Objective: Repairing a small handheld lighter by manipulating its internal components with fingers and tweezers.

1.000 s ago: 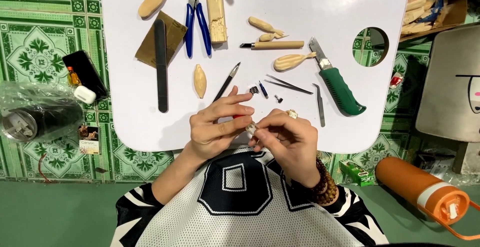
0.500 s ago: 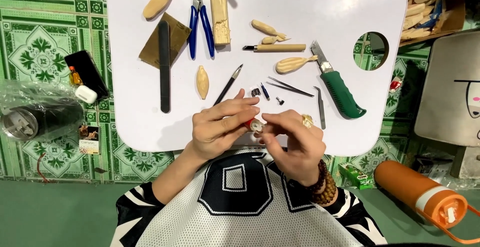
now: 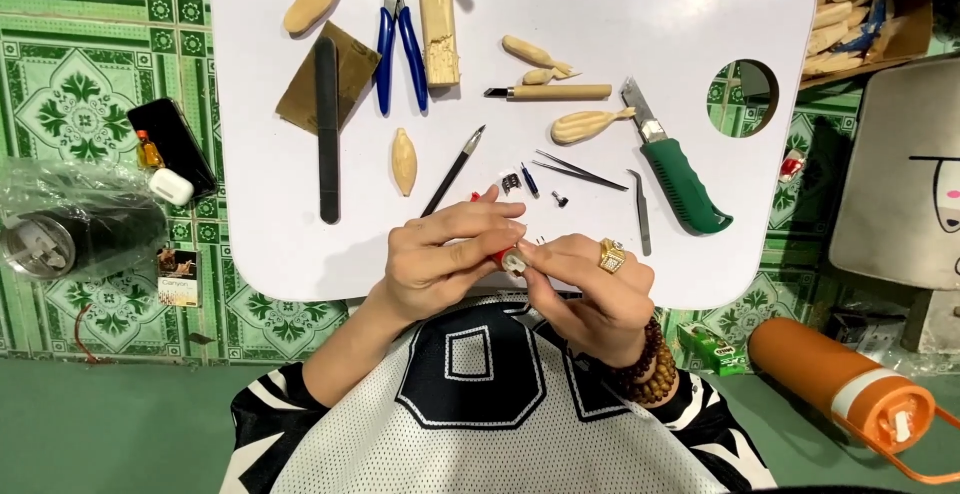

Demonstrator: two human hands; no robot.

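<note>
Green patterned floor tiles surround a white table. Near its front edge, below the green utility knife, left hand and right hand meet, fingers pinching a small red-and-white piece. Advisable: keep the grip firm and steady.

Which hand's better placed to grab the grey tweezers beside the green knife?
Probably right. The right hand lies just below the tweezers; the left hand is farther and grips the small red piece.

Green-handled knife, blue-handled pliers, white table, orange bottle.
</note>
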